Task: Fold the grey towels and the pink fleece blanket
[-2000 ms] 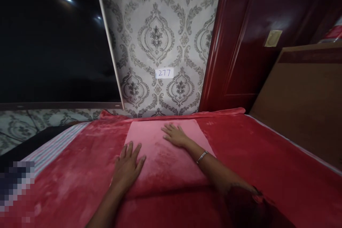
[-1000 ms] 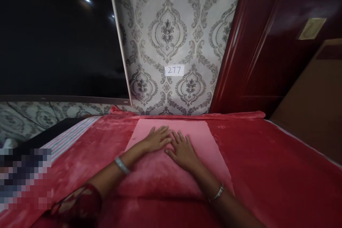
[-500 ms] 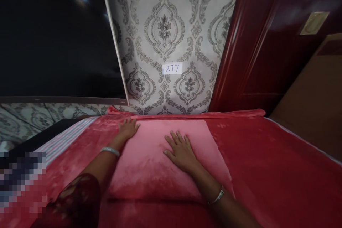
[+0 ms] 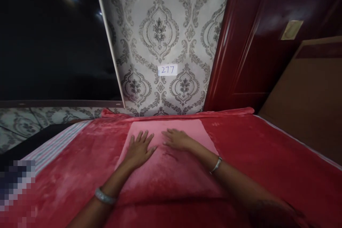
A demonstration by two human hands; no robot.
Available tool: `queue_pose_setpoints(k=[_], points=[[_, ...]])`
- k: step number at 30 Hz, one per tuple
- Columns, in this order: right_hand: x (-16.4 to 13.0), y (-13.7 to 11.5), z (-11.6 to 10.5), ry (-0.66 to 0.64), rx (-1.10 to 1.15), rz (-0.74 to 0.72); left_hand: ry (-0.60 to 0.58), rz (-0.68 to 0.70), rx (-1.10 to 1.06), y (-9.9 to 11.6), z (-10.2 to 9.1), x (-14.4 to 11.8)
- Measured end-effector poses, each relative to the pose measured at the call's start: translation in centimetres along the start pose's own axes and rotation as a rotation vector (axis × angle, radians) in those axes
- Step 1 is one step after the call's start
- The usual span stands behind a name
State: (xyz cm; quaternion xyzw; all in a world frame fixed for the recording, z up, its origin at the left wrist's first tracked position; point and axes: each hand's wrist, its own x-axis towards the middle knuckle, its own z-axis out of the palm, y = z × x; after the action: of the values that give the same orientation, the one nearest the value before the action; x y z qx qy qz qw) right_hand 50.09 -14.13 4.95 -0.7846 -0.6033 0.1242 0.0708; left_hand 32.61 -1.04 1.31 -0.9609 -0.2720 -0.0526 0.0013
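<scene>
A pink, plush-looking piece of cloth lies flat, its far part pale and its near part a deeper red. Beneath it spreads a red plush blanket. My left hand rests on the left side of the pink cloth, palm down with fingers spread. On the cloth's far middle part lies my right hand, flat, its fingers stretched out and pointing left. Neither hand grips anything. The two hands are a short way apart.
A rolled red edge runs along the blanket's far side. Striped cloth shows at the left. Behind are a dark television screen, a wall label reading 277, a dark red door and a brown board at the right.
My left hand has come nearer and inward from the cloth's far left corner. My right hand has moved slightly farther away and turned, so its fingers point left. The view has shifted a little.
</scene>
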Motion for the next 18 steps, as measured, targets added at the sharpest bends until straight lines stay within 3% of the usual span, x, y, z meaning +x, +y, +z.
queue_pose_setpoints(k=[3,6,12,15,18], points=[[2.0,0.3,-0.3,0.094,-0.052,-0.083,0.011,0.003,-0.001,0.0,0.0,0.1],[3.6,2.6,0.6,0.096,-0.085,-0.112,0.006,0.004,-0.017,-0.2,0.2,0.1],[3.8,9.6,0.9,0.215,-0.034,0.417,-0.002,0.021,-0.056,-0.7,0.6,0.2],[3.3,11.0,1.0,0.251,0.0,0.529,-0.007,0.02,-0.08,-0.7,0.7,0.3],[3.2,11.1,1.1,0.256,0.033,0.553,-0.018,0.022,-0.092,-0.7,0.7,0.4]])
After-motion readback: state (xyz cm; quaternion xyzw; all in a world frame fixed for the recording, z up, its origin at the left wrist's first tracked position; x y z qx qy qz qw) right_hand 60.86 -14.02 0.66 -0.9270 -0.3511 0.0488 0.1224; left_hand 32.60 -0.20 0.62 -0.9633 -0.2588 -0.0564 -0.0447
